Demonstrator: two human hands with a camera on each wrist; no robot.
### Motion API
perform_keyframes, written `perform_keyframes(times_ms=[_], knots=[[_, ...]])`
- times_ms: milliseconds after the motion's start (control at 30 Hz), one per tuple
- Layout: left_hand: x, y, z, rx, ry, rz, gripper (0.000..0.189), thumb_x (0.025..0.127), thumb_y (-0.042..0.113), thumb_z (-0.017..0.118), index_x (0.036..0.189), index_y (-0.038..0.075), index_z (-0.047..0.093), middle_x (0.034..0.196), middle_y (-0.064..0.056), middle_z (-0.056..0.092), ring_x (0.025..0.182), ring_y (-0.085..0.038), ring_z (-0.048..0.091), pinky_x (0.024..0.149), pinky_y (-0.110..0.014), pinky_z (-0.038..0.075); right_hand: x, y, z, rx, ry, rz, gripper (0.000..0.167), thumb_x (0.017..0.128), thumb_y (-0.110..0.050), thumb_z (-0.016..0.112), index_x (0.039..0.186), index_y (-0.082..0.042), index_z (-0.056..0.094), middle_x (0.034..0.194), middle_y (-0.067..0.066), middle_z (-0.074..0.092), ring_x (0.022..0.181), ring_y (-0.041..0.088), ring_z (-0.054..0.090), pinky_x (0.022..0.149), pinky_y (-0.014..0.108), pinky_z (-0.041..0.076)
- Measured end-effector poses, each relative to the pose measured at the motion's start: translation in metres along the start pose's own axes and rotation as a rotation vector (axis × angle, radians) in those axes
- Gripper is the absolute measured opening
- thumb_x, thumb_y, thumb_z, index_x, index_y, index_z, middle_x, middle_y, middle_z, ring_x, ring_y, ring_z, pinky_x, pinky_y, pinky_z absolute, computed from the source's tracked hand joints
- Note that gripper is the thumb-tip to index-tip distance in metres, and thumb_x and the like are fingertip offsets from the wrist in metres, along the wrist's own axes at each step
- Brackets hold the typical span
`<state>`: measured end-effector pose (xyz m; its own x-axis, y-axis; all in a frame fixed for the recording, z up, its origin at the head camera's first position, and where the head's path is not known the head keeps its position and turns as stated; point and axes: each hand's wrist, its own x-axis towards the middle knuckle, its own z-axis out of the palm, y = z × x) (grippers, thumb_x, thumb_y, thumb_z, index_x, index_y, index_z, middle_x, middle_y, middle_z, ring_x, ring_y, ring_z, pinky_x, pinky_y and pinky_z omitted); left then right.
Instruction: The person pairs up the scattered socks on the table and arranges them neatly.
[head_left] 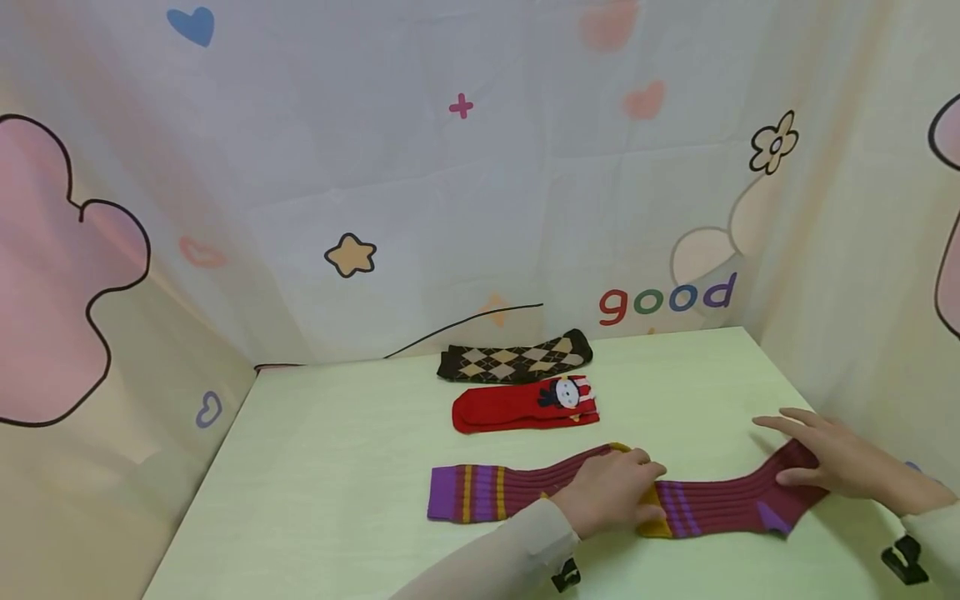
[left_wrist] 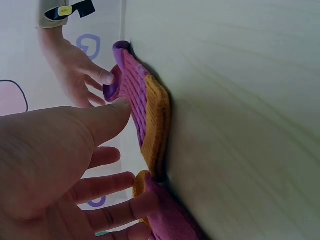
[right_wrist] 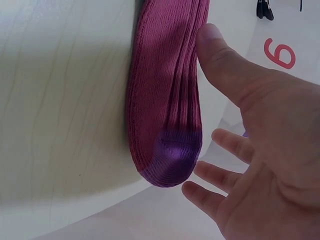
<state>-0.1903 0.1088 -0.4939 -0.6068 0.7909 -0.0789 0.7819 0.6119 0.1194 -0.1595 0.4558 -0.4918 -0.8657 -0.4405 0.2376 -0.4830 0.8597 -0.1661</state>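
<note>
Two maroon ribbed socks lie end to end on the table. The left sock (head_left: 525, 483) has a purple cuff with yellow and purple bands; my left hand (head_left: 607, 492) covers part of its other end. The right sock (head_left: 723, 504) has a yellow cuff (left_wrist: 159, 120), purple bands and a purple heel. In the left wrist view, my left fingers are spread over the place where the socks meet, the thumb beside the yellow cuff. My right hand (head_left: 847, 462) is over the right sock's foot, fingers extended. Its purple toe (right_wrist: 175, 160) shows in the right wrist view.
Behind them lies a red sock (head_left: 502, 408) with a white-faced figure, and behind that a dark argyle sock (head_left: 517, 360). The pale table (head_left: 322, 467) is enclosed by a printed curtain (head_left: 450, 183) at the back and sides.
</note>
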Motion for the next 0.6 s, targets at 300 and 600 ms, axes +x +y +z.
perform_keyframes(times_ms=[300, 600], knots=[[0.0046, 0.0032, 0.0073, -0.004, -0.014, 0.023, 0.046, 0.094, 0.056, 0.069, 0.134, 0.035, 0.064, 0.115, 0.018, 0.062, 0.086, 0.003, 0.054, 0.068, -0.017, 0.046, -0.0043, 0.0076, 0.0046, 0.032, -0.027, 0.007, 0.088, 0.068, -0.024, 0.093, 0.144, -0.023, 0.049, 0.127, 0.039, 0.054, 0.11, 0.057, 0.056, 0.081, 0.069, 0.041], [0.0054, 0.0068, 0.0077, 0.006, -0.027, 0.043, 0.037, 0.094, 0.049, 0.072, 0.128, 0.035, 0.068, 0.106, 0.018, 0.063, 0.081, 0.003, 0.054, 0.064, -0.018, 0.046, -0.0073, 0.0104, 0.007, 0.029, -0.035, 0.01, 0.093, 0.066, -0.026, 0.095, 0.146, -0.028, 0.048, 0.125, 0.04, 0.055, 0.106, 0.058, 0.058, 0.078, 0.072, 0.044]])
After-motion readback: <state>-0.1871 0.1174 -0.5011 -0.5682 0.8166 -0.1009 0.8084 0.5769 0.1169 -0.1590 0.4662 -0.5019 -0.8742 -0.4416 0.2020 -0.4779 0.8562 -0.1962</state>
